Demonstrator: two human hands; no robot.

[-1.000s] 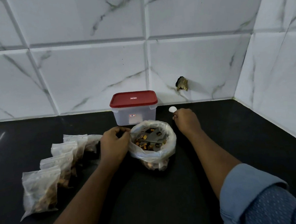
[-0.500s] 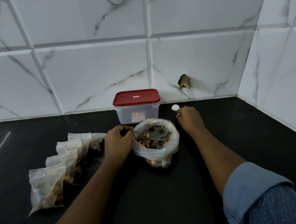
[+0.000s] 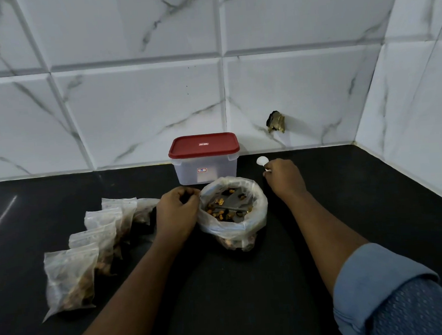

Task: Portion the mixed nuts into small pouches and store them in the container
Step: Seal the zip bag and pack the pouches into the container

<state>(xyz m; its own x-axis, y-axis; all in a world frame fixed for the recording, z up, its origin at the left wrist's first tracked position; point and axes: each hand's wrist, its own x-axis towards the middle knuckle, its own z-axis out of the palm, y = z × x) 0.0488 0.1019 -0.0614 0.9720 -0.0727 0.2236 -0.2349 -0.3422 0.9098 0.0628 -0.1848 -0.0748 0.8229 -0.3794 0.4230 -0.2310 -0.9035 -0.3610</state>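
Observation:
A clear plastic bag of mixed nuts (image 3: pixel 233 213) stands open on the black counter, its rim rolled down. My left hand (image 3: pixel 178 212) pinches the bag's left rim with curled fingers. My right hand (image 3: pixel 284 178) is to the right of the bag and holds a small white spoon (image 3: pixel 262 161), whose bowl sticks out toward the wall. Several filled small pouches (image 3: pixel 95 249) lie in a row at the left. A clear container with a red lid (image 3: pixel 205 158) stands shut behind the bag, by the wall.
Marble-look wall tiles close off the back and the right side of the counter (image 3: pixel 250 296). A dark brass fitting (image 3: pixel 275 123) sticks out of the back wall, right of the container.
Both hands have stayed where they were on the bag rim and the spoon. Only the view has shifted slightly.

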